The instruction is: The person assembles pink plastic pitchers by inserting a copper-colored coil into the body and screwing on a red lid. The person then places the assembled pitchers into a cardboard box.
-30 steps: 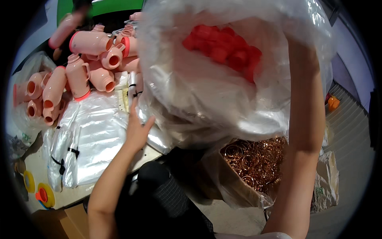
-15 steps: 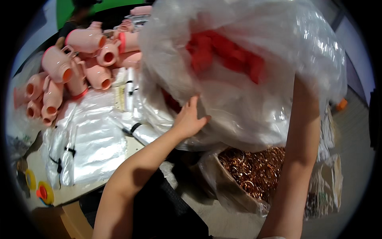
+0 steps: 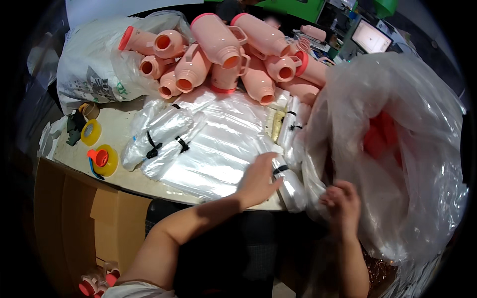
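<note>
My left hand (image 3: 259, 182) is open, fingers stretched out, over the right edge of a stack of flat clear plastic bags (image 3: 213, 164). Beside its fingertips lies a rolled clear plastic bundle (image 3: 289, 186) with a black tie. My right hand (image 3: 344, 204), half curled and blurred, hovers at the left side of a large translucent plastic sack (image 3: 338, 114); whether it grips anything is unclear. Red pieces (image 3: 381, 136) show inside the sack. Pink jug-shaped shells (image 3: 214, 37) with handles and round openings lie piled behind the bag stack.
Tape rolls (image 3: 91, 132) and a small orange ring-shaped piece (image 3: 101, 158) sit at the table's left. A white sack (image 3: 92, 72) stands behind them. Below left is an open cardboard box (image 3: 64, 218). Coppery rings (image 3: 377, 273) show under the plastic sack. A monitor (image 3: 370, 36) glows at the back.
The view has swung left, so the sack now sits at the right. My right hand has come out from the sack; my left hand has moved from the sack to the bag stack.
</note>
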`<state>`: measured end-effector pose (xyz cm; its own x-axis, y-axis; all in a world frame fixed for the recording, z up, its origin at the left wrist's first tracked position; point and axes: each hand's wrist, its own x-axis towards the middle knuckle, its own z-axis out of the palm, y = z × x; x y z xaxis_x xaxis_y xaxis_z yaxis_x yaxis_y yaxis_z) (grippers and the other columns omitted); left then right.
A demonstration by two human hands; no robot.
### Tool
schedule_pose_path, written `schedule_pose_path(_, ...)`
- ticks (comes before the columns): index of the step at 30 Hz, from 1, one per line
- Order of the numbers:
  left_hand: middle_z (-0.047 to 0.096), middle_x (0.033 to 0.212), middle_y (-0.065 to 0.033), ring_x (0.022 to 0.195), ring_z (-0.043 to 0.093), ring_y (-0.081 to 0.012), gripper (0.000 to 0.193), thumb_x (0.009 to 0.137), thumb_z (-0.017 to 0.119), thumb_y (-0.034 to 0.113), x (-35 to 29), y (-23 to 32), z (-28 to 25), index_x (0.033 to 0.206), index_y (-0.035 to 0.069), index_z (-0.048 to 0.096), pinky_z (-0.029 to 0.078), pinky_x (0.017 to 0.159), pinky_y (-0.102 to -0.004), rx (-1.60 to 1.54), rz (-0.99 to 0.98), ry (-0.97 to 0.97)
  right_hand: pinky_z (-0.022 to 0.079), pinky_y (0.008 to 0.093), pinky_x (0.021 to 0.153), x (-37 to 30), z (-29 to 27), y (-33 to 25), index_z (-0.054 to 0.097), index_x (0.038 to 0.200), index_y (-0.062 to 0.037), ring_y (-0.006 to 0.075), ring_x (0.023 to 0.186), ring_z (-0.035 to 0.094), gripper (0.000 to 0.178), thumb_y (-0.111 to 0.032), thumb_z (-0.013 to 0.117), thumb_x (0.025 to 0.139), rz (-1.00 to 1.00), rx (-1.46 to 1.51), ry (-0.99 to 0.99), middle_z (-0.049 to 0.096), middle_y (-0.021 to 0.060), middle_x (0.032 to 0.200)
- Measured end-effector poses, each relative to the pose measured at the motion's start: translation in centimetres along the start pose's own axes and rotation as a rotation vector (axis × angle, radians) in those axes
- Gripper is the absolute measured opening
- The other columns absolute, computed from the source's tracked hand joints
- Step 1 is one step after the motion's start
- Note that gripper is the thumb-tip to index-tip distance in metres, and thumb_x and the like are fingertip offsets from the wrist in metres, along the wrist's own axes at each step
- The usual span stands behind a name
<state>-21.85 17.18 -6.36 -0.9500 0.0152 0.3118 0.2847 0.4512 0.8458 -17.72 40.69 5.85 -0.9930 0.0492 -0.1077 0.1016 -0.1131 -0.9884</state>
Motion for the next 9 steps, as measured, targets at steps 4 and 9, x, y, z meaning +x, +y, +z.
schedule_pose_path(4, 0.04, 0.148, -0.021, 0.142, 0.031, -0.0437, 0.079, 0.074, 0.081, 0.021, -3.7, -8.1, -11.2, 0.144, 0.009, 0.047, 0.022, 0.116, -0.0599, 0.56, 0.103, 0.28, 0.055, 0.0355, 0.09, 9.2, 14.5, 5.0, 0.035, 0.143, -0.0011, 0.026, 0.111, 0.065, 0.065, -0.011, 0.072, 0.09, -0.068, 0.019, -0.312, 0.055, 0.0176, 0.132)
schedule_pose_path(9, 0.024, 0.161, -0.0179, 0.149, 0.019, -0.0421, 0.094, 0.071, 0.085, 0.039, -4.8, -14.3, -25.3, 0.152, 0.02, 0.041, 0.015, 0.123, -0.0558, 0.93, -0.389, 0.191, 0.036, 0.0362, 0.111, 24.6, 33.2, 4.1, 0.011, 0.156, 0.0077, 0.0291, 0.139, 0.039, 0.111, -0.038, 0.081, 0.082, -0.072, 0.004, -0.096, 0.034, 0.0263, 0.152)
